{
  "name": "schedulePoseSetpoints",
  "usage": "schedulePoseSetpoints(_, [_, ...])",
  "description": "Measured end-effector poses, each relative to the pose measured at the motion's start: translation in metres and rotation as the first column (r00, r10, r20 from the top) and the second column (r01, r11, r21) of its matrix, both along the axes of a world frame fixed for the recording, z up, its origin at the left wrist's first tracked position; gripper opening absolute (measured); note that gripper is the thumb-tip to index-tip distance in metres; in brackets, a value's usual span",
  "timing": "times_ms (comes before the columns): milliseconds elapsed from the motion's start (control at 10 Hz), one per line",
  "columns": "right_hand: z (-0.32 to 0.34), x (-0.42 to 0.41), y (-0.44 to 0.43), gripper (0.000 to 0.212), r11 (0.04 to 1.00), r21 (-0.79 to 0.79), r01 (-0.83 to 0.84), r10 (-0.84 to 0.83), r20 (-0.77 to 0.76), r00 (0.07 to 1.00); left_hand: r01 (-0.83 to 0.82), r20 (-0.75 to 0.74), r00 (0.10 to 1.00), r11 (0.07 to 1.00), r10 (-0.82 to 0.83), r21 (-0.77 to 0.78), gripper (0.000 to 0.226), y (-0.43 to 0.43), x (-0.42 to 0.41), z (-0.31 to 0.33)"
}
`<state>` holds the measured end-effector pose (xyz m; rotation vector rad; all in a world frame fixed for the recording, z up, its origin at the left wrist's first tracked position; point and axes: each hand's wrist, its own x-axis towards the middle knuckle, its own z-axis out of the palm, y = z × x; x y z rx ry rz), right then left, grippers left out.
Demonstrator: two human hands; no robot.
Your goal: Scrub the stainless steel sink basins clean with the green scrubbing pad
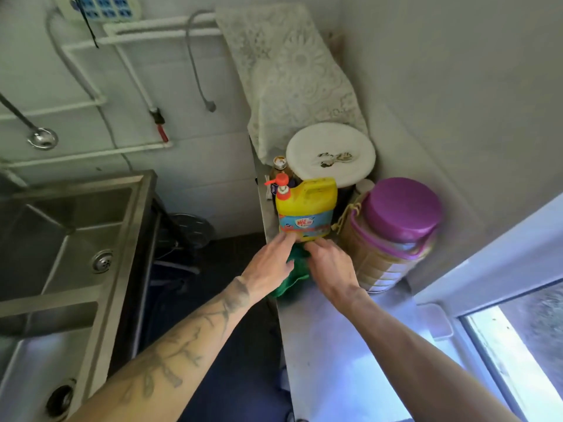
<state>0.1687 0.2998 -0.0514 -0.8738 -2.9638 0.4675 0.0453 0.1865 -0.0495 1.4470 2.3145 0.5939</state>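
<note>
Both hands, left hand (pixel 269 263) and right hand (pixel 330 266), gathered green scrubbing pad (pixel 297 269) at table (pixel 335 345) edge below yellow detergent bottle (pixel 306 208); grip closure unclear. Pad looked soft, light; pinch bunched middle.

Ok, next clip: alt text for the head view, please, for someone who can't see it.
Both hands, left hand and right hand, reach a green scrubbing pad at the counter edge, in front of a yellow detergent jug. The steel sink stands apart at left; a purple-lidded jar and white plate sit behind.
</note>
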Motion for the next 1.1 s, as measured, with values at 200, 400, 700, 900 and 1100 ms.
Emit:
schedulePoseSetpoints(200, [-0.018, -0.013, 0.020, 0.024, 0.996, 0.081, 0.047, -0.042, -0.060, 0.997, -0.023, -0.103, 0.994, 1.000, 0.023, -0.004, 0.051, 0.026, -0.006, -0.028])
schedulePoseSetpoints(400, [-0.050, 0.010, 0.005, 0.026, 0.999, 0.044, 0.028, -0.032, 0.091, 0.995, -0.077, -0.118, 0.991, 0.985, 0.059, -0.154, 0.059, -0.005, 0.009, -0.080])
schedulePoseSetpoints(700, [-0.077, 0.024, 0.000, 0.039, 1.000, 0.018, -0.002, -0.001, 0.146, 0.989, -0.003, -0.057, 0.998, 0.972, -0.010, -0.235, 0.064, -0.013, 0.017, -0.096])
schedulePoseSetpoints(900, [-0.071, 0.006, 0.008, 0.027, 0.997, 0.044, 0.059, -0.065, 0.150, 0.987, 0.037, -0.031, 0.998, 0.953, -0.049, -0.302, 0.066, -0.009, 0.013, -0.088])
schedulePoseSetpoints(1100, [-0.041, -0.018, 0.000, 0.033, 0.997, 0.059, -0.046, 0.041, 0.093, 0.995, -0.059, -0.052, 0.997, 0.971, 0.048, -0.233, 0.062, -0.029, -0.005, -0.052])
